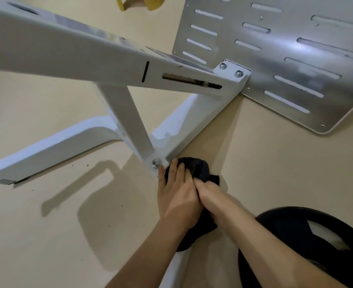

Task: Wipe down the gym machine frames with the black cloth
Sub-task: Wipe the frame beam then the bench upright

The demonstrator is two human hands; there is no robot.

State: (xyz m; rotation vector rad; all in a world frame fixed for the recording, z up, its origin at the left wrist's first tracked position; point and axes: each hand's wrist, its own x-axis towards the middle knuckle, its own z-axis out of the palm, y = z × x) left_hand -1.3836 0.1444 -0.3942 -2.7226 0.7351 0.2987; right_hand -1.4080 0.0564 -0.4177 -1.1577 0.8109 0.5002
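Black crumpled cloth (198,169) lies on the beige floor (25,235), against the bolted foot of the white painted steel machine frame (67,57). Left hand (176,196) presses it with straight fingers. Right hand (209,196) appears to pinch a fold; its fingertips are partly hidden. Black round weight plate (275,221) sits near the right forearm.

Glossy white metal frame (67,53); matt black cloth (196,167)

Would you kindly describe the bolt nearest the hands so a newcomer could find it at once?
On the white machine frame, follow the slanted strut down to the floor-level base. The bolt sits at the strut's foot, beside the left hand on the black cloth. Unlike the paired bolts up by the slotted metal plate, it stands alone.
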